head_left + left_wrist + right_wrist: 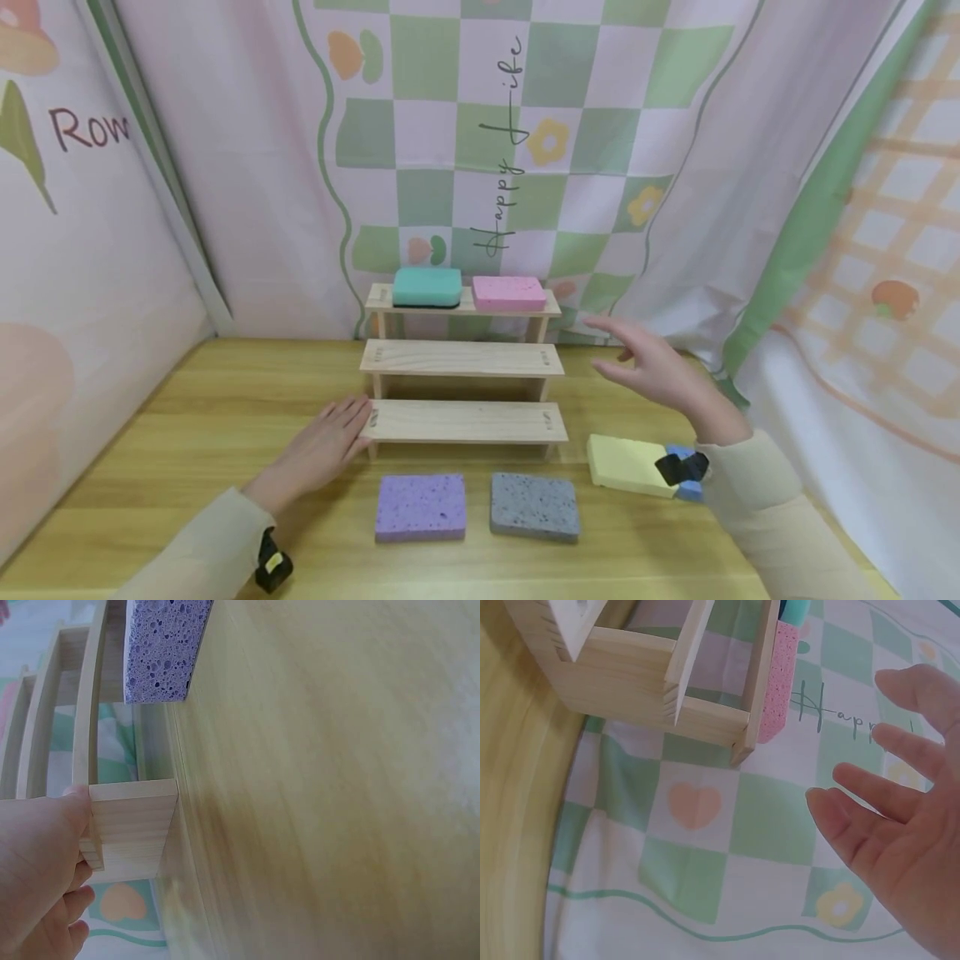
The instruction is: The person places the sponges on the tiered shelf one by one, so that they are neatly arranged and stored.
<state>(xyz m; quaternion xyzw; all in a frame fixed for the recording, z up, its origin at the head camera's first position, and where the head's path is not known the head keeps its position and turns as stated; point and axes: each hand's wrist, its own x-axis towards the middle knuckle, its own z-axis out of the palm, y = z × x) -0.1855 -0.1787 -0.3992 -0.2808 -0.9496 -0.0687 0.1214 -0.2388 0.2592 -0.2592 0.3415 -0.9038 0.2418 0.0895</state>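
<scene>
A three-tier wooden step shelf (467, 421) stands on the table. My left hand (322, 443) holds the left end of its lowest tier, and in the left wrist view the thumb and fingers (77, 904) close about the board's end. My right hand (663, 375) hangs in the air right of the shelf with spread, slightly bent fingers and nothing in them. A teal sponge (427, 286) and a pink sponge (509, 292) lie side by side on the top tier. In front of the shelf lie a purple sponge (420, 505) and a grey sponge (535, 505).
Under the right forearm, a yellow sponge (626, 461) and a blue sponge (688, 492) lie on the table, the blue one partly hidden by the wrist strap. A checkered curtain (491, 167) hangs close behind the shelf. Printed cloth walls flank the wooden table (202, 417).
</scene>
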